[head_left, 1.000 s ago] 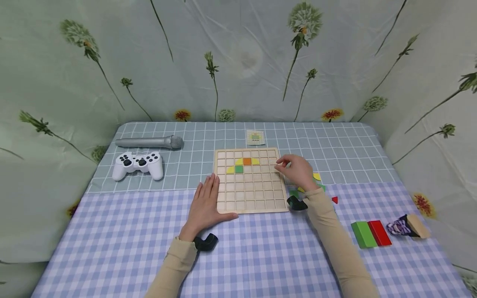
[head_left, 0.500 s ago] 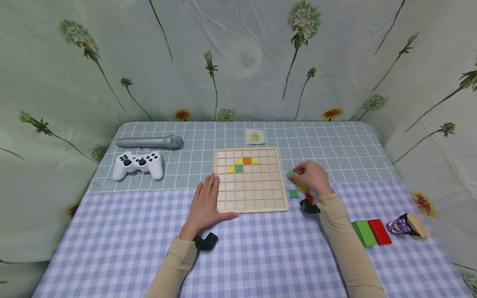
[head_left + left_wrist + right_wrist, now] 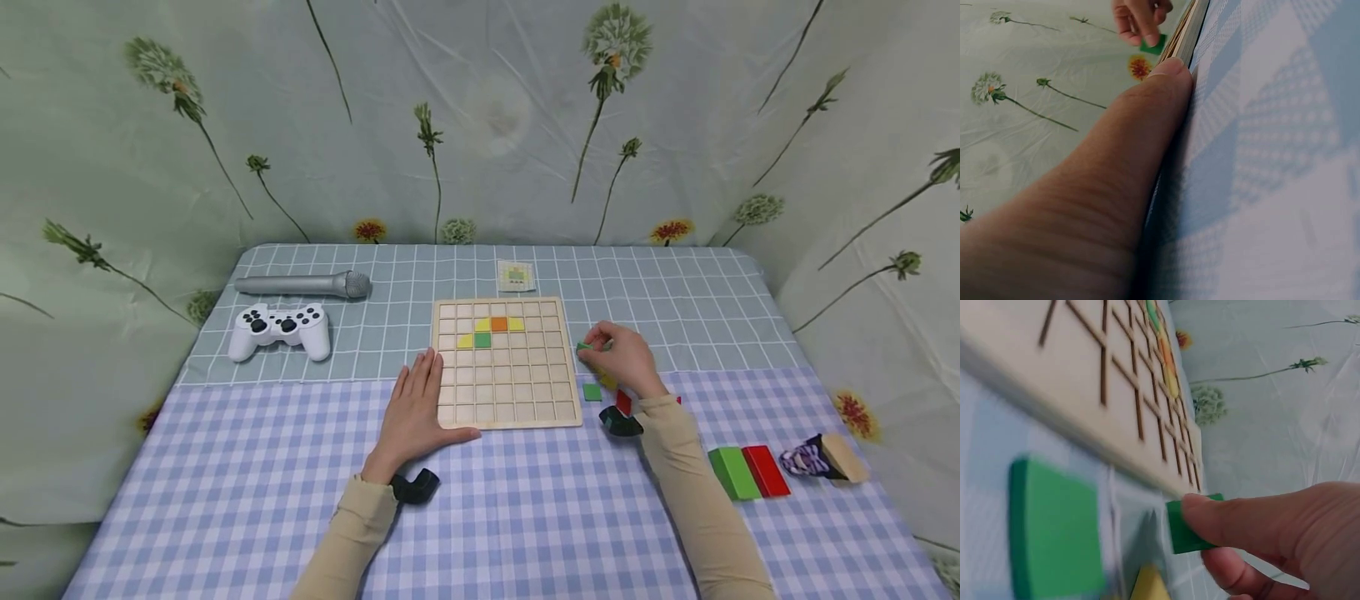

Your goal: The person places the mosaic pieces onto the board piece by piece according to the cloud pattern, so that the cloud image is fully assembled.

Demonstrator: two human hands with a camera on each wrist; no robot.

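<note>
My right hand (image 3: pixel 625 358) pinches a green square tile (image 3: pixel 1186 528) between thumb and fingertips, just right of the wooden grid board (image 3: pixel 510 392). My left hand (image 3: pixel 412 412) lies flat with fingers straight against the board's left edge, its thumb along the near edge. On the board sit an orange tile (image 3: pixel 498 324), a green tile (image 3: pixel 482 340) and several yellow curved-edge tiles (image 3: pixel 516 324). Another green square tile (image 3: pixel 1057 531) lies on the cloth by the board's right side. Under the right hand are a yellow tile (image 3: pixel 1150 586) and a red tile (image 3: pixel 623 402), partly hidden.
A small pattern card (image 3: pixel 516 276) lies behind the board. At the left are a silver microphone (image 3: pixel 300 286) and a white game controller (image 3: pixel 281 332). Toward the right stand a green block (image 3: pixel 733 472), a red block (image 3: pixel 766 470) and a small figure-like object (image 3: pixel 823 457).
From beside the board's upper right corner, my right hand has moved right and nearer to the loose tiles and now pinches a green tile. My left hand has stayed in place.
</note>
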